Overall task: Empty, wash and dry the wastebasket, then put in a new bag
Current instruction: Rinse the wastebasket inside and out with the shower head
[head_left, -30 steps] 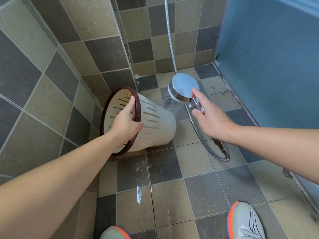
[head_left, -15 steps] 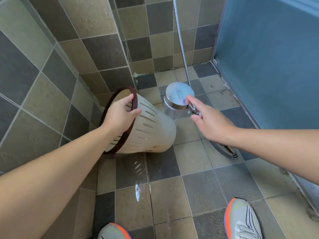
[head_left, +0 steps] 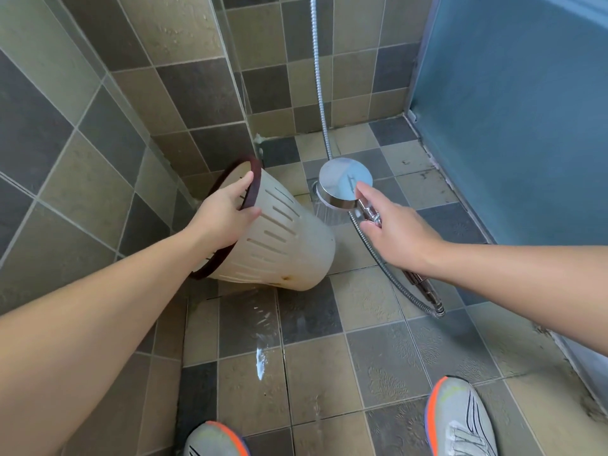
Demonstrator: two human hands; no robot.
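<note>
Tilted further base-down since the earlier frame, the wastebasket (head_left: 279, 238) hung above the wet floor (head_left: 368, 350), the left hand (head_left: 223, 215) gripping its dark rim. The right hand's (head_left: 394, 232) fingers held the shower head (head_left: 343, 184) handle, spraying just beside the basket.

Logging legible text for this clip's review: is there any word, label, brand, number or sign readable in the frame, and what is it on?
None can be read.
Wastebasket: plain cream wall with slots and a dark rim, no lettering.
Shower head: bare chrome back, no marking legible.
Shoes: dark stripes and orange trim only, no readable brand.
Tiled wall, floor and blue panel: no signs.
</note>
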